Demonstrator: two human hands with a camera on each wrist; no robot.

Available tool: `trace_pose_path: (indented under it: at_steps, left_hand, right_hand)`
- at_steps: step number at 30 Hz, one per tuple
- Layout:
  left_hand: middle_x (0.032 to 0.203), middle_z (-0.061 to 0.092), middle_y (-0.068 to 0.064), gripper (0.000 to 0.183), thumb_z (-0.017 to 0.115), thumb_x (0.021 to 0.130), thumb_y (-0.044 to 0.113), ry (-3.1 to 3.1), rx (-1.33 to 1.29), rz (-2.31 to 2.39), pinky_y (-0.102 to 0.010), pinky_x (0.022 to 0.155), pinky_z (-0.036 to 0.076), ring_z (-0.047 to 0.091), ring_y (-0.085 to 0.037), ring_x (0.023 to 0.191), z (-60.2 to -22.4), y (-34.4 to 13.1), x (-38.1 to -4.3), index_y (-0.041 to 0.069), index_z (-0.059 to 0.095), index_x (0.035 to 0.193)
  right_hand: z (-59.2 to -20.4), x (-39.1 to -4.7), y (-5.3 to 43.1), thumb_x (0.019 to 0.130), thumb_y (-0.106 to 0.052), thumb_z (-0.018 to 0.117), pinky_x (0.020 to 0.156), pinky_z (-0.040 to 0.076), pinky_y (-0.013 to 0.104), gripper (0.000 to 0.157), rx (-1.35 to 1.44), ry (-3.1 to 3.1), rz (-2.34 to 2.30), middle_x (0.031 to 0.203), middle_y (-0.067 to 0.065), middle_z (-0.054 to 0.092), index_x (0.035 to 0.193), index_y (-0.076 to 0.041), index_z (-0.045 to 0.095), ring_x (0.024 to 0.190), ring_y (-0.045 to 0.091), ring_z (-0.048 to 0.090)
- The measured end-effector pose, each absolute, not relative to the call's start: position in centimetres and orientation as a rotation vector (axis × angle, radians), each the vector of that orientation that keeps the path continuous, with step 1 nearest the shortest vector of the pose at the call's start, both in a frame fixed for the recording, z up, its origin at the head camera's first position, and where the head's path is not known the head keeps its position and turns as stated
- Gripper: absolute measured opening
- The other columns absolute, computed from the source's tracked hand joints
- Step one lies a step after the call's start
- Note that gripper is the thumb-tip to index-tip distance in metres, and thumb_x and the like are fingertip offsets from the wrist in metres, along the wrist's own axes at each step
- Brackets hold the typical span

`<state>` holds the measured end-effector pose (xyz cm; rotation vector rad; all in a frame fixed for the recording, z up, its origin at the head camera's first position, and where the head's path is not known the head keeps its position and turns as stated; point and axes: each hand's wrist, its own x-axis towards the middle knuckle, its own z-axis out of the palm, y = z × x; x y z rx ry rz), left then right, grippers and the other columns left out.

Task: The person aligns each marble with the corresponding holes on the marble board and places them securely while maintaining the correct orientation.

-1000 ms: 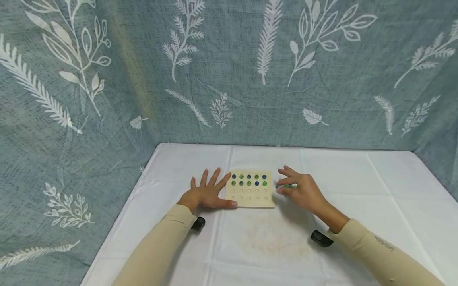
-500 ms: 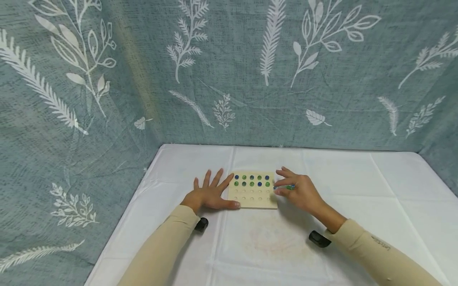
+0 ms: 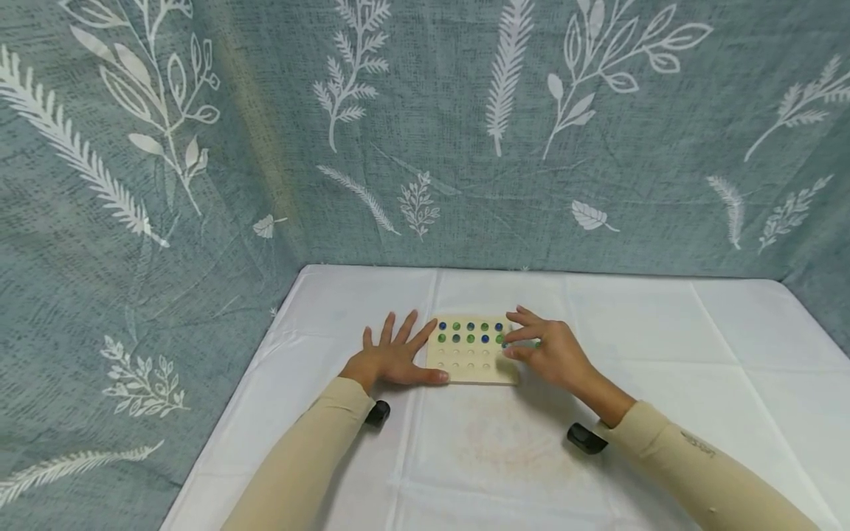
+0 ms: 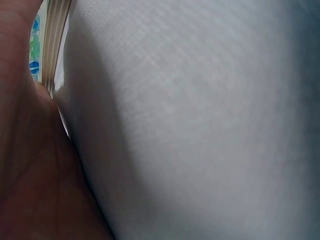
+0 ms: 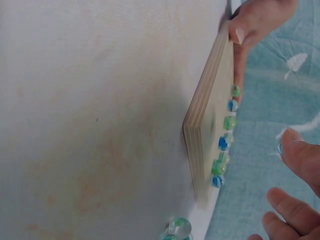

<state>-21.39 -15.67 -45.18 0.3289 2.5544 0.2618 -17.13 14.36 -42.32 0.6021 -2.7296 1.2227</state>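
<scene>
A pale wooden board [image 3: 465, 375] with rows of round hollows lies on the table, and blue and green glass marbles [image 3: 470, 338] sit in its two far rows. My left hand [image 3: 392, 363] is spread at the board's left side, with the thumb on its near left corner and the index finger at the far left corner. Over the board's right edge, my right hand [image 3: 558, 352] pinches a blue marble [image 3: 505, 345] between thumb and index finger. The right wrist view shows only a sliver of that marble. The near hollows hold no marbles where I can see them.
Loose marbles [image 5: 179, 229] lie on the table right of the board, mostly hidden by my right hand in the head view. A white cloth [image 3: 451, 457] covers the table. Behind and to the left hangs a blue-green leaf-patterned curtain [image 3: 451, 214].
My right hand has moved left with the pinched marble, from beside the board to over its right edge. My left hand stays on the board; the head view has shifted slightly.
</scene>
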Motion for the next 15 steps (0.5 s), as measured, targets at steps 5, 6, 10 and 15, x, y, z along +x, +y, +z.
trace_pose_path:
  at_steps: [5, 6, 10, 15]
  left_hand:
    - [0.174, -0.025, 0.007, 0.112, 0.055, 0.082, 0.089, 2.556, 0.326, 0.269, -0.073, 0.123, -0.013, -0.029, -0.035, 0.16, -45.1, -15.6, -21.4, 0.049, -0.01, 0.164]
    - [0.174, -0.025, 0.007, 0.112, 0.055, 0.082, 0.089, 2.555, 0.326, 0.273, -0.073, 0.123, -0.013, -0.029, -0.035, 0.16, -45.1, -15.6, -21.4, 0.049, -0.009, 0.164]
    - [0.174, -0.024, 0.007, 0.111, 0.056, 0.082, 0.088, 2.56, 0.321, 0.273, -0.073, 0.123, -0.013, -0.029, -0.035, 0.16, -45.1, -15.6, -21.4, 0.049, -0.009, 0.164]
    - [0.175, -0.024, 0.007, 0.111, 0.055, 0.083, 0.088, 2.567, 0.317, 0.269, -0.073, 0.124, -0.013, -0.028, -0.036, 0.16, -45.2, -15.6, -21.4, 0.048, -0.009, 0.164]
  right_hand:
    - [-42.2, -17.3, 13.8, 0.086, -0.007, 0.084, 0.112, 0.048, 0.058, 0.017, 0.612, -2.73, 1.216, 0.144, 0.021, 0.064, 0.102, -0.004, 0.084, 0.147, 0.039, 0.049]
    - [-42.2, -17.3, 13.7, 0.085, -0.006, 0.084, 0.112, 0.048, 0.057, 0.017, 0.613, -2.731, 1.214, 0.143, 0.021, 0.064, 0.102, -0.003, 0.084, 0.147, 0.039, 0.049]
    - [-42.1, -17.4, 13.3, 0.085, -0.006, 0.084, 0.111, 0.049, 0.057, 0.018, 0.629, -2.729, 1.219, 0.143, 0.021, 0.065, 0.103, -0.002, 0.083, 0.147, 0.039, 0.05]
    - [-42.0, -17.3, 12.9, 0.085, -0.005, 0.084, 0.112, 0.048, 0.056, 0.019, 0.622, -2.724, 1.238, 0.142, 0.021, 0.065, 0.104, -0.001, 0.083, 0.147, 0.039, 0.05]
